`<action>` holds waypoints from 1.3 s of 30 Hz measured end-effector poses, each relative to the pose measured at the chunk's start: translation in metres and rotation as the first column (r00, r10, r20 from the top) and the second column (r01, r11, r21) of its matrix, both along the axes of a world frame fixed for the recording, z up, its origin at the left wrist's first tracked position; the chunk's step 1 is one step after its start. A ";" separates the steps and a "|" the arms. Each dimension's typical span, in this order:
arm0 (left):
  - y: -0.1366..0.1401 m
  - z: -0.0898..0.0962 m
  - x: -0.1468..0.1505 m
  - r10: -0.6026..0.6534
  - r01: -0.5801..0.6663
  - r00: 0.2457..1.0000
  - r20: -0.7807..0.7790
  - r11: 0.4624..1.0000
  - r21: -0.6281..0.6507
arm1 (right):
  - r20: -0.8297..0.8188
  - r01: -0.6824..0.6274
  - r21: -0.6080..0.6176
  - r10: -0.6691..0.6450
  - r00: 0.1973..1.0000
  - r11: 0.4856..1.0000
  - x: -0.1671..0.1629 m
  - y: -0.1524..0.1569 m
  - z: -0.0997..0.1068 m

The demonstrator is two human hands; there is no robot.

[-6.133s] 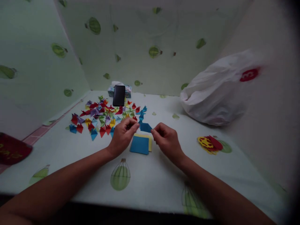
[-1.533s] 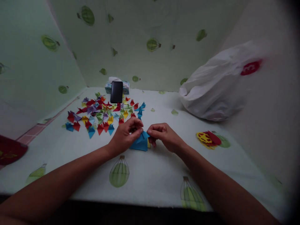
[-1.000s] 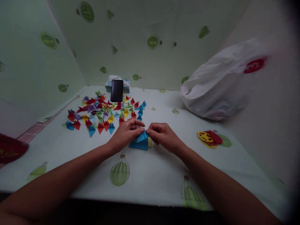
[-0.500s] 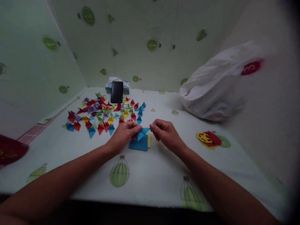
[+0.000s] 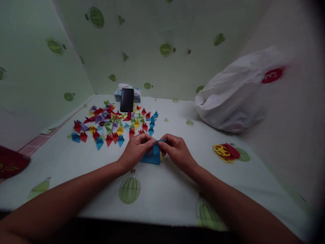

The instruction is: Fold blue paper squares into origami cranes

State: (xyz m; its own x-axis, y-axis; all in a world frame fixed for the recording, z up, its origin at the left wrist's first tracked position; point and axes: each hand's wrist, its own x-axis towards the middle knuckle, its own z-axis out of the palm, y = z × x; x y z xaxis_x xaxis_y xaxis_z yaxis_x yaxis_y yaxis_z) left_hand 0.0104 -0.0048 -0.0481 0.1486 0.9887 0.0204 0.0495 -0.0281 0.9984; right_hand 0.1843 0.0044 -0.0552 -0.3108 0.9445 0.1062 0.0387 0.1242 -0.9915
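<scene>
over printed cloth [image 5: 162, 200] | hands [image 5: 138, 149] pinch blue paper [image 5: 155, 148] | green balloon-print wall [image 5: 142, 37]

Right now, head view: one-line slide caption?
Left hand and right hand pinch a folded blue paper above a blue sheet, with many-coloured folded pieces lying beyond.

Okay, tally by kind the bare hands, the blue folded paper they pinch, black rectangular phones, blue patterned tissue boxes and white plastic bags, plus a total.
Bare left hand and right hand: 2
Blue folded paper: 1
Black rectangular phone: 1
Blue patterned tissue box: 1
White plastic bag: 1
Total: 6
</scene>
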 end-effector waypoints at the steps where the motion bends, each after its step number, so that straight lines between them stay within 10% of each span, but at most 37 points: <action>1: 0.001 0.001 -0.001 -0.014 0.014 1.000 -0.016 1.000 0.007 | 0.039 -0.001 0.021 0.000 0.999 1.000 0.001 0.000 0.001; 11: 0.008 -0.007 -0.001 -0.077 0.129 0.964 0.253 0.972 -0.197 | -0.146 -0.005 0.095 0.019 0.989 0.995 0.005 0.002 0.004; 20: 0.008 -0.008 -0.002 -0.087 0.163 0.949 0.303 0.958 -0.236 | 0.049 -0.005 0.274 -0.008 0.999 0.962 0.008 0.000 0.009; 39: 0.010 -0.006 -0.004 -0.151 0.166 0.978 0.142 0.981 -0.101 | -0.040 0.011 0.110 -0.007 0.999 0.994 0.006 0.004 0.007</action>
